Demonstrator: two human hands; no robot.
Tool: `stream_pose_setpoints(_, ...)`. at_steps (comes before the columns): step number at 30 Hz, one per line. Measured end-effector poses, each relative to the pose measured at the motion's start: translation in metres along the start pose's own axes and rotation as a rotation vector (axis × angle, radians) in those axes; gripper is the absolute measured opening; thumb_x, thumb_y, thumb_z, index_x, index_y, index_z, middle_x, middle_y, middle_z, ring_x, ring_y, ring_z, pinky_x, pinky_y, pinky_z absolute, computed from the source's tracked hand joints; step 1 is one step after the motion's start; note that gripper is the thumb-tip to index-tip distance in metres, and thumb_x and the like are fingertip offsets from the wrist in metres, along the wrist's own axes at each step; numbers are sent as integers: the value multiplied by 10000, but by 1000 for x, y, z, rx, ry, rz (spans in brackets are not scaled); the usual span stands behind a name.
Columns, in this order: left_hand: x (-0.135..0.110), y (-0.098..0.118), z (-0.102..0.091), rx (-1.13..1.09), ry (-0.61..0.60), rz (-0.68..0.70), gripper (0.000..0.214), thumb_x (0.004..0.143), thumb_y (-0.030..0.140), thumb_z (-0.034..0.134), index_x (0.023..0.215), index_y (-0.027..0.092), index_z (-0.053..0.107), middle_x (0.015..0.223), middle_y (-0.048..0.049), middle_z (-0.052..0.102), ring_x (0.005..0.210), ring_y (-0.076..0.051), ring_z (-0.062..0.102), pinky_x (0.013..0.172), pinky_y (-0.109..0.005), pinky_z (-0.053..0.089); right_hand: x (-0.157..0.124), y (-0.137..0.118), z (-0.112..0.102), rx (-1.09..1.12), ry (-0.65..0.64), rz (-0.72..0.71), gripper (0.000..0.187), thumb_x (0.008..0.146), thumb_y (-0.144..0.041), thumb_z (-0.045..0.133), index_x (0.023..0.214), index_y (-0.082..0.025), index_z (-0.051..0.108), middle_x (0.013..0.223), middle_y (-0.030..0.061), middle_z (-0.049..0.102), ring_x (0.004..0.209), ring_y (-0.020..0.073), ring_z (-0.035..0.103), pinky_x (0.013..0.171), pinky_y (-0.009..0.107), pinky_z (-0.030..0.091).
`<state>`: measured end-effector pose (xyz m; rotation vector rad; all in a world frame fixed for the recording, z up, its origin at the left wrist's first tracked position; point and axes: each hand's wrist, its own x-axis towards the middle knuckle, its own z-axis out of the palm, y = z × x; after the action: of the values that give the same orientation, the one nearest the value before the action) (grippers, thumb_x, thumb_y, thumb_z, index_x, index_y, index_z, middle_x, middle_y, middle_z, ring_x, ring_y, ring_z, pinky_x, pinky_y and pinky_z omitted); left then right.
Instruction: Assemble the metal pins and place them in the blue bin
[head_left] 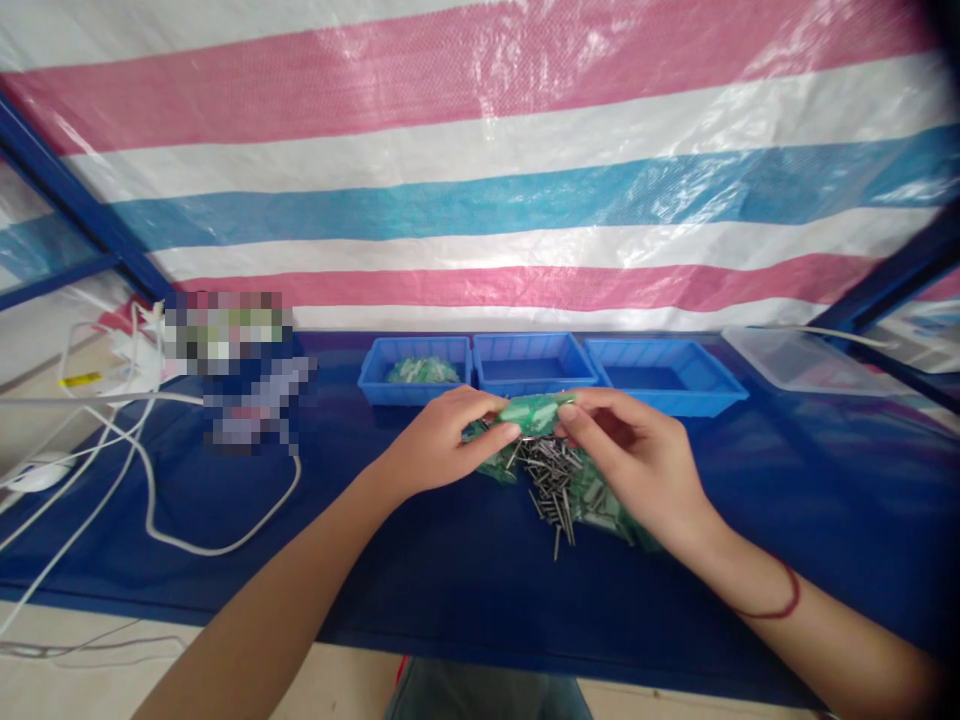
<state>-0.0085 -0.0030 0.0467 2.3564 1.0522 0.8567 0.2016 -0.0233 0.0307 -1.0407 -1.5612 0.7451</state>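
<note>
Between my two hands, above the blue tabletop, is a small green translucent plastic packet (535,412). My left hand (439,440) pinches its left end between thumb and fingers. At the right end, the thumb and fingertips of my right hand (651,452) close on the same packet. Below it lies a loose pile of grey metal nails (553,482). More green plastic packets (600,505) lie to the right of the nails, partly hidden by my right hand. Another bit of green plastic (496,464) shows on the left side of the pile.
A blue bin (397,394) with green packets inside stands behind my left hand. Beside it are a middle blue bin (534,345) and a right blue bin (679,403). A clear plastic lid (787,362) lies at back right. White cables (217,549) loop across the left.
</note>
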Motion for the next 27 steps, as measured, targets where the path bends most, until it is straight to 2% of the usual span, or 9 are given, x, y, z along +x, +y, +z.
stream_pose_setpoints(4,1,-1,5,16,9,-121,312,914,414,464,798,175,627,691,5,582,654,-124,523,619,-227,381,1,1,-1,80,-38,44,185,842,-402,616,829,-222,580,683,8,621,600,144,589,582,280,502)
stream_pose_setpoints(7,2,-1,7,-86,16,-170,300,893,423,498,831,170,647,705,8,615,657,-121,534,628,-223,394,1,0,-4,42,-78,19,217,874,-404,573,771,-214,552,631,-7,558,571,124,522,559,259,452)
stream_pose_setpoints(12,3,0,7,-186,16,-223,282,884,398,520,825,156,653,736,1,658,658,-119,545,628,-226,407,0,-1,-6,24,-73,-4,242,887,-423,546,770,-216,501,614,-29,462,547,112,431,516,249,370)
stream_pose_setpoints(19,3,1,3,-131,62,-172,249,892,361,516,785,167,630,715,4,649,657,-115,557,657,-234,423,6,3,-10,30,-177,47,218,885,-432,548,867,-215,552,631,-17,517,551,117,473,506,248,401)
stream_pose_setpoints(22,3,2,3,-121,68,-178,244,892,361,524,767,171,612,680,13,632,620,-103,551,642,-228,425,8,5,-11,63,-179,64,207,867,-411,583,860,-204,577,626,-15,559,537,109,515,497,237,427)
stream_pose_setpoints(27,1,-1,7,-294,73,-220,246,903,379,509,843,161,606,657,14,606,586,-92,554,591,-213,429,8,4,-10,189,-202,155,227,842,-411,619,935,-207,579,592,-29,627,378,79,474,381,219,406)
